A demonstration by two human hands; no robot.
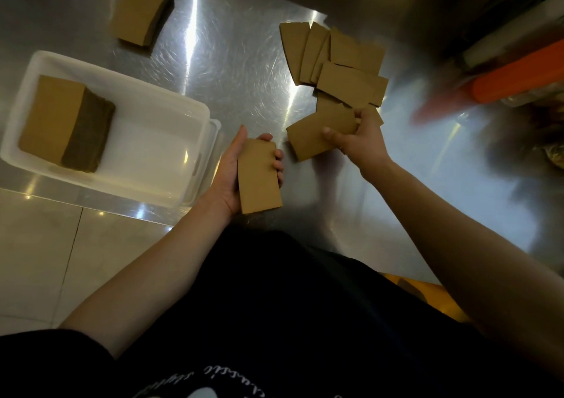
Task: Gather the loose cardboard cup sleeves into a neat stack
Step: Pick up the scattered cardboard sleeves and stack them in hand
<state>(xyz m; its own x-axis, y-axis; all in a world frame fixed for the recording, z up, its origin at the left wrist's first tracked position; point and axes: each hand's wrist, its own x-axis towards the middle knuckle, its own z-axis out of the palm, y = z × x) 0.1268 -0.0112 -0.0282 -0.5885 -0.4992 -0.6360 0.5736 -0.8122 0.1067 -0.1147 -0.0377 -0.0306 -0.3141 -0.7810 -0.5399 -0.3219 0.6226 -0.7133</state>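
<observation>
Several loose brown cardboard cup sleeves [338, 58] lie fanned and overlapping on the steel table at the upper right. My left hand [232, 174] holds a small aligned stack of sleeves [259, 176] upright near the table's front edge. My right hand [360, 136] pinches one flat sleeve [314, 136] at the near end of the loose pile, thumb on top. A thick finished stack [61, 122] sits in a white plastic tub [171, 104] at the left. Another thick stack [142, 8] rests on the table at the upper left.
The steel table [229, 46] runs from left to right, its front edge just past my waist. Blurred orange and dark objects [515, 77] crowd the far right. Pale floor tiles [39, 254] show at the lower left.
</observation>
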